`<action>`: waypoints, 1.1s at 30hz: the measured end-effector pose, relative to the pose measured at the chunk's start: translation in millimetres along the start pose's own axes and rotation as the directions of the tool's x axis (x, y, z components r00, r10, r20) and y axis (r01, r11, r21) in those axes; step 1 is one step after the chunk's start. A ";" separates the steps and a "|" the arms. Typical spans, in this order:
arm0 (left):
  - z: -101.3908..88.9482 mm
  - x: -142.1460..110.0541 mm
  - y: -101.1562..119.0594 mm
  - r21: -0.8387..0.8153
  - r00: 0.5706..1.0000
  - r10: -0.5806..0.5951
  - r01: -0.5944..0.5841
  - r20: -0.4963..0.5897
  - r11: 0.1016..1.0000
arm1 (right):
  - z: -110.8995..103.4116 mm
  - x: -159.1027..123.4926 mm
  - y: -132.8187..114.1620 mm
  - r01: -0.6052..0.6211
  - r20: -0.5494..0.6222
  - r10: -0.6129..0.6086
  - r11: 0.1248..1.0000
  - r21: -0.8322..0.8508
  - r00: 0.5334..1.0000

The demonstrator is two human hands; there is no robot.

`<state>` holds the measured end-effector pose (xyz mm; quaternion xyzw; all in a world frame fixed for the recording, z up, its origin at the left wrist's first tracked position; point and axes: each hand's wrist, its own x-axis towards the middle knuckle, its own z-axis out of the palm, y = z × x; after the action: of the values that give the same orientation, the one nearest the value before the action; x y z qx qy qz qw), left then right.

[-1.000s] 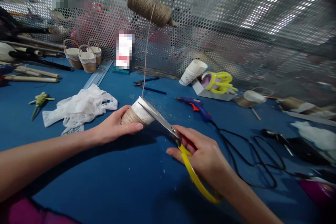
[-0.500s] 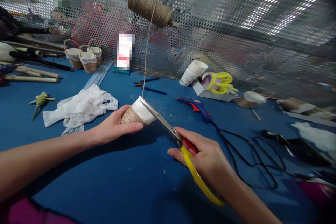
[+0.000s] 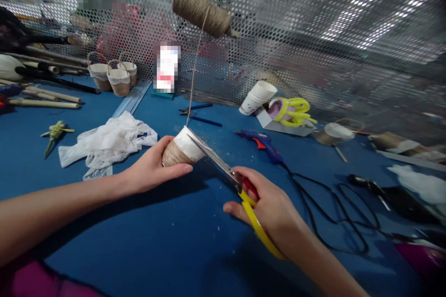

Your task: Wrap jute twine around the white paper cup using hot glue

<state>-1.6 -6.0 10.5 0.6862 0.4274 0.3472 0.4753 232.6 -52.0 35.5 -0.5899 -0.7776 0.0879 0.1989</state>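
Note:
My left hand (image 3: 149, 169) is wrapped round a white paper cup (image 3: 183, 148) lying on its side, its lower part wound with brown twine. From the cup a strand of twine (image 3: 195, 69) runs up to a spool (image 3: 202, 9) mounted on the perforated metal screen. In my right hand (image 3: 272, 206) are yellow-handled scissors (image 3: 230, 181). Their blades point up and left, the tips resting at the cup's white rim beside the strand.
On the blue table lie white plastic wrap (image 3: 108, 141), a blue glue gun (image 3: 261, 141) with black cable (image 3: 334, 213), pliers (image 3: 197, 113), stacked paper cups (image 3: 258, 95), yellow scissors (image 3: 291, 109), small twine baskets (image 3: 113, 76) and bamboo sticks (image 3: 42, 100). A person sits behind the screen.
My right hand has shifted slightly down and left, and the scissor blades look more closed at the cup rim. The cup and left hand have hardly moved.

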 end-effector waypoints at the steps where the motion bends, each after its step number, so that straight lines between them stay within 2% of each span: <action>1: 0.3 -0.5 0.6 0.005 1.000 0.000 0.000 0.006 1.000 | 0.5 -0.2 -0.7 0.001 0.002 -0.001 1.000 -0.004 1.000; 7: 2.1 -3.2 4.6 0.030 0.999 -0.023 0.023 0.031 0.999 | 1.2 -0.9 -4.8 0.029 0.008 -0.029 0.999 -0.016 1.000; 20: 4.0 -3.4 0.9 0.081 0.999 -0.001 0.004 -0.037 0.997 | 9.6 -6.3 5.0 0.051 -0.067 -0.050 0.999 0.016 0.996; 27: 2.6 -3.6 5.6 0.092 0.999 -0.013 0.017 -0.051 0.996 | 1.9 -4.3 -1.9 0.042 -0.044 -0.043 0.999 -0.025 0.998; 30: -0.9 -1.5 7.0 -0.019 0.999 -0.030 0.029 -0.036 0.999 | -1.1 -3.3 -2.1 0.030 -0.047 -0.032 0.999 -0.045 0.998; 32: -2.8 0.4 6.4 -0.243 0.997 -0.079 0.082 0.023 0.967 | -1.6 -3.4 -0.5 0.037 -0.052 -0.039 0.998 -0.050 0.998; 33: -3.4 1.3 5.6 -0.379 0.989 -0.110 0.140 0.099 0.915 | -1.5 -3.5 0.5 0.043 -0.059 -0.046 0.998 -0.050 0.997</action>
<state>-2.6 -4.6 16.9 0.5635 0.3757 0.3671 0.6376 234.4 -55.3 36.0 -0.5794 -0.7862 0.0467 0.2097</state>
